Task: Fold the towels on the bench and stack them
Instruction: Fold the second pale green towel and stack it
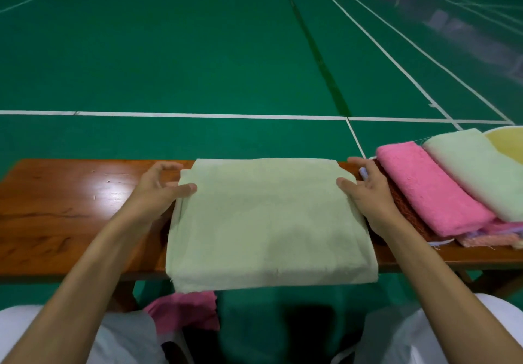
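I see my left hand and right hand spread against the side edges of the folded green towel, thumbs on top. It overhangs the near edge of the bench, half hiding a pink cloth below. There is open wood to the left, and the towel pile on the right is cut off by the frame.

I'm in an indoor sports hall: a green court floor painted with white boundary lines stretches beyond my wooden bench.

Pale green towel, brown bench, pink towel
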`<state>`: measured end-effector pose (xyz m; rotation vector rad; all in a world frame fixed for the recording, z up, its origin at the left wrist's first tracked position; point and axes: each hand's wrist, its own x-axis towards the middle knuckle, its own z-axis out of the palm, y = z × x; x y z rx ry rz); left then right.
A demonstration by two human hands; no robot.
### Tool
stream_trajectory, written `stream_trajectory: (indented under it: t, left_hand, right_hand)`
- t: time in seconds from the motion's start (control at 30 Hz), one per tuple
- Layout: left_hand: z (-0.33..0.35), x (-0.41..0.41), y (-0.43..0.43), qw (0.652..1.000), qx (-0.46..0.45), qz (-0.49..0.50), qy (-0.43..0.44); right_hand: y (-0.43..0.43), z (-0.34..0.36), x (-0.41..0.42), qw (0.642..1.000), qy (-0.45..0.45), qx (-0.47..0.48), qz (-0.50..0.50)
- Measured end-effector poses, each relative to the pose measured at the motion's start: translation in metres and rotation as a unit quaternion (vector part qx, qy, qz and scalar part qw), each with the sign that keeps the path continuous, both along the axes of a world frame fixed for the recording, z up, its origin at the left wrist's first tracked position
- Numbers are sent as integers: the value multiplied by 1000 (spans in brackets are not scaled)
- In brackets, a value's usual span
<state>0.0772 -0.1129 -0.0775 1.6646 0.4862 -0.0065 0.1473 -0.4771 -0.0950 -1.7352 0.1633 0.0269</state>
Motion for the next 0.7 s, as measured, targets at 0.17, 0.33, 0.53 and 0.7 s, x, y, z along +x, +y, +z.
stream_trajectory:
  t: [0.17, 0.33, 0.53, 0.7]
  left_hand:
    - [9, -11, 20, 991, 59, -118, -26]
    - [11, -18, 36, 956, 271, -113, -29]
    - [37, -27, 30, 919, 375, -90, -83]
    - [56, -20, 24, 931, 336, -135, -53]
  right_hand:
    - [-15, 31, -16, 994, 23, 10, 105]
    - [-18, 44, -27, 987, 27, -109, 116]
    - [-35, 70, -28, 931, -66, -335, 132]
    - [-39, 82, -18, 874, -105, -460, 112]
